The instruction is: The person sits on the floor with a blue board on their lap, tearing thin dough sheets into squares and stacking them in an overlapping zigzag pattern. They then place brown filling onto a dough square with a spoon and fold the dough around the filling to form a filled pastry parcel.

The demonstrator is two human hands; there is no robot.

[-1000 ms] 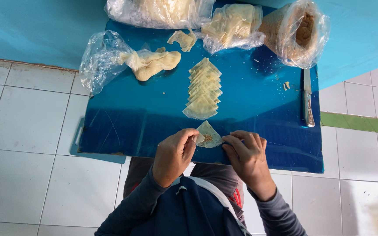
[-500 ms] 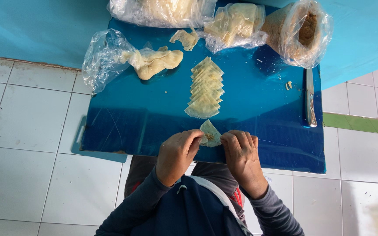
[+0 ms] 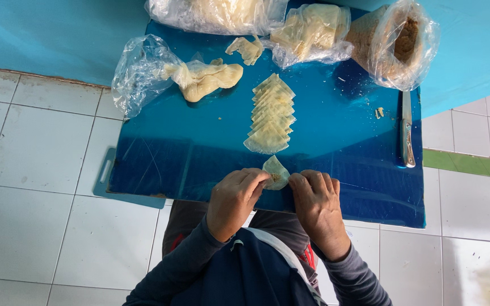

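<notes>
My left hand [image 3: 235, 199] and my right hand [image 3: 317, 205] pinch a small pale dough wrapper [image 3: 275, 172] between their fingertips at the near edge of a blue cutting board [image 3: 188, 158]. The wrapper is folded into a rough triangle and a bit of filling shows at its lower edge. Just beyond it lies a row of several folded triangular wrappers [image 3: 270, 115], overlapping each other up the board's middle.
A knife [image 3: 407, 134] lies along the board's right side. At the back stand a clear bag of brown filling [image 3: 395, 42], a bag of wrappers [image 3: 312, 29], a larger bag [image 3: 218, 12], a lump of dough [image 3: 205, 80] in crumpled plastic and a dough scrap [image 3: 246, 48]. White tiled floor surrounds the board.
Both hands stay on the wrapper and have shifted it slightly, working its edges with the fingertips. The rest of the board is as before.
</notes>
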